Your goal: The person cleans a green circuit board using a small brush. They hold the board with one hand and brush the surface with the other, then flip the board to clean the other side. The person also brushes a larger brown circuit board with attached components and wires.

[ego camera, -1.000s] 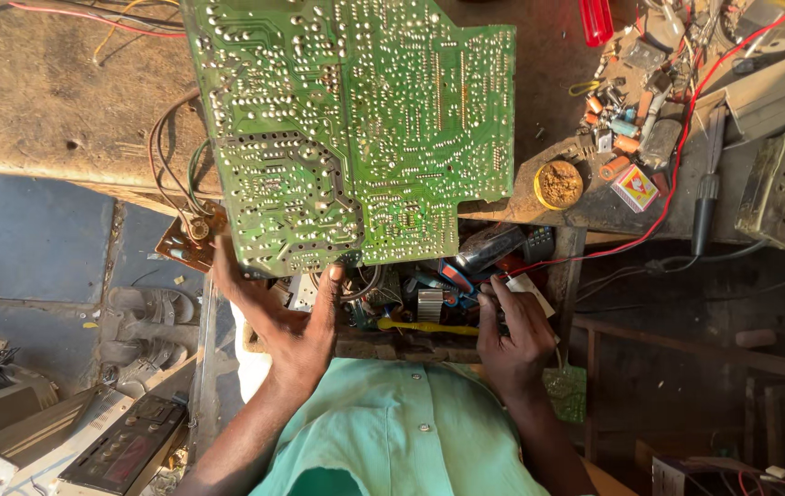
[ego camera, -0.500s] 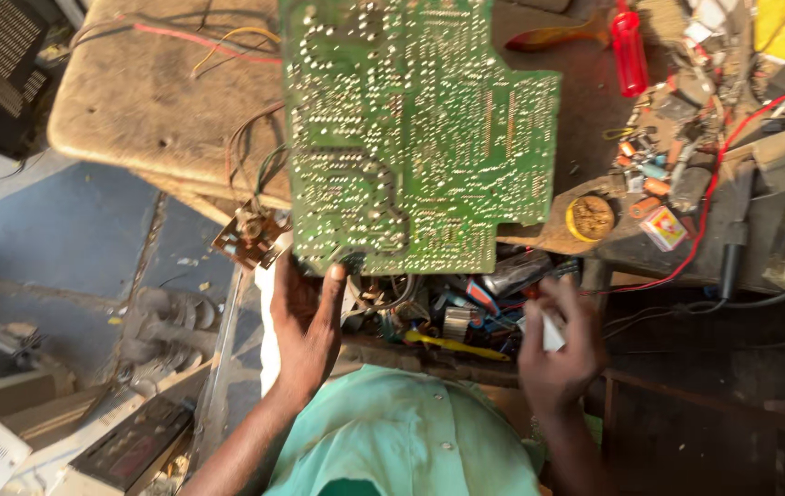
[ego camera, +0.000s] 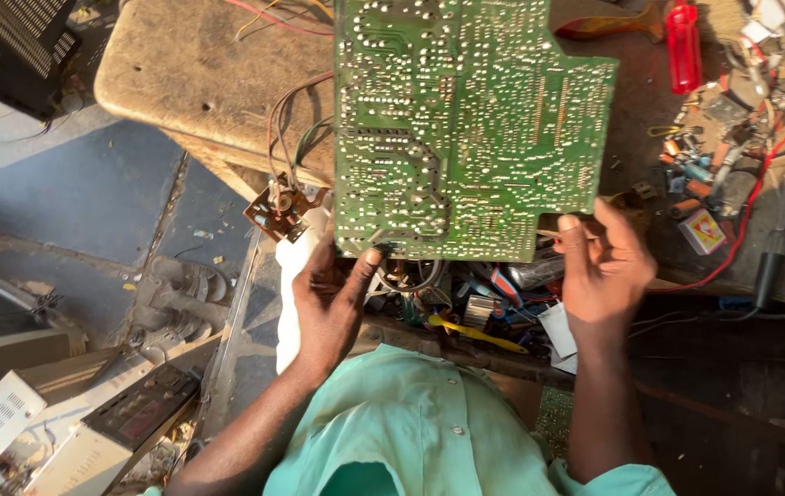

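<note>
A large green circuit board (ego camera: 466,129), solder side up, lies over the edge of a worn wooden workbench (ego camera: 200,83). My left hand (ego camera: 330,301) holds its near left corner, thumb on the board's edge. My right hand (ego camera: 602,266) grips the near right corner, fingers under the board. Brown and green wires (ego camera: 287,119) run from the board's left side to a small brown board piece (ego camera: 278,213) hanging off the bench. Under the board's near edge sit an open drawer's tools, with a yellow-handled tool (ego camera: 471,332).
A red-handled screwdriver (ego camera: 684,46) lies at the bench's far right among several small parts, a small box (ego camera: 703,230) and a red wire (ego camera: 760,184). Electronics casings (ego camera: 89,422) lie on the floor at lower left. A dark grille (ego camera: 7,46) stands at upper left.
My right hand rose from the drawer of tools and took the board's near right corner. The view shifted, so the board sits further right and larger.
</note>
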